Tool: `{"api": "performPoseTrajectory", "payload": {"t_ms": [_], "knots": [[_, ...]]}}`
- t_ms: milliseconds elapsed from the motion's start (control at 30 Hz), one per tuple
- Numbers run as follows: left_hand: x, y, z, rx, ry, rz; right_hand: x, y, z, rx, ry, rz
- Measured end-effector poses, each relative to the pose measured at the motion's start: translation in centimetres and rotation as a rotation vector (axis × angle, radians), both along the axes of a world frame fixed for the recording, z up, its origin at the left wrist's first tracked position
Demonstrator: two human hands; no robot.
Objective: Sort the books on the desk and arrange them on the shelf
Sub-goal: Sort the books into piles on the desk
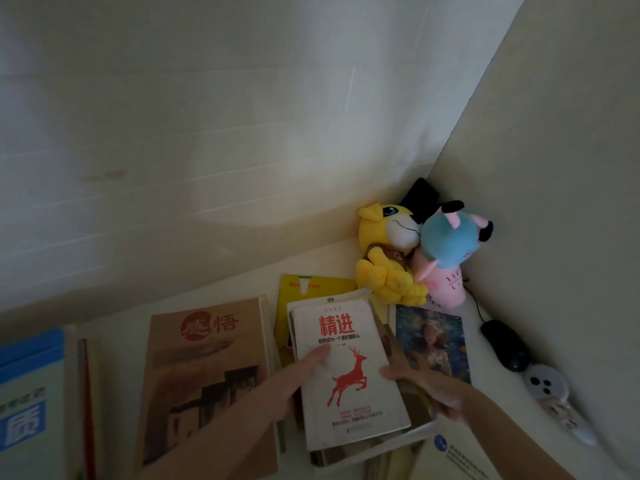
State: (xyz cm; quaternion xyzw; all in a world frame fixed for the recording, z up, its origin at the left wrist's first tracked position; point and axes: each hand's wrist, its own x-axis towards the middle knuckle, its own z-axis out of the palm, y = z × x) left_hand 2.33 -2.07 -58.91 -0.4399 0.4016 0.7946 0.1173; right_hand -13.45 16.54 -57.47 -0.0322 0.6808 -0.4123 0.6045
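Head view. White deer book (349, 372): top of a small stack lying on the desk (225, 289). Left hand (304, 372) grips its left edge, thumb on the cover. Right hand (426, 389) clasps its right edge, thumb on top. Left of it: brown book (207, 375), flat; further left, blue-and-white book (31, 393). Behind it: yellow book (311, 289), partly covered. Right of it: picture-cover book (433, 344), then black mouse (505, 344). Behind and right, in the wall corner: yellow plush (391, 251) touching pink-blue plush (446, 251).

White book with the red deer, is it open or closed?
Closed. The white book lies flat on a stack, its whole front cover facing up.
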Motion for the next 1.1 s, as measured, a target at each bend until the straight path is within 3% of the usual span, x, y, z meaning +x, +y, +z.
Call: {"api": "performPoseTrajectory", "payload": {"t_ms": [533, 733, 1100], "knots": [[0.4, 0.3, 0.8, -0.002, -0.058, 0.035, 0.5, -0.5, 0.1, -0.038, -0.076, -0.026], [0.4, 0.4, 1.4, -0.009, 0.003, 0.027, 0.5, 0.6, 1.1, -0.013, 0.099, -0.15], [1.5, 0.6, 2.7, -0.068, -0.021, -0.033, 1.6, 5.2, 0.5, -0.078, 0.153, -0.254]]}}
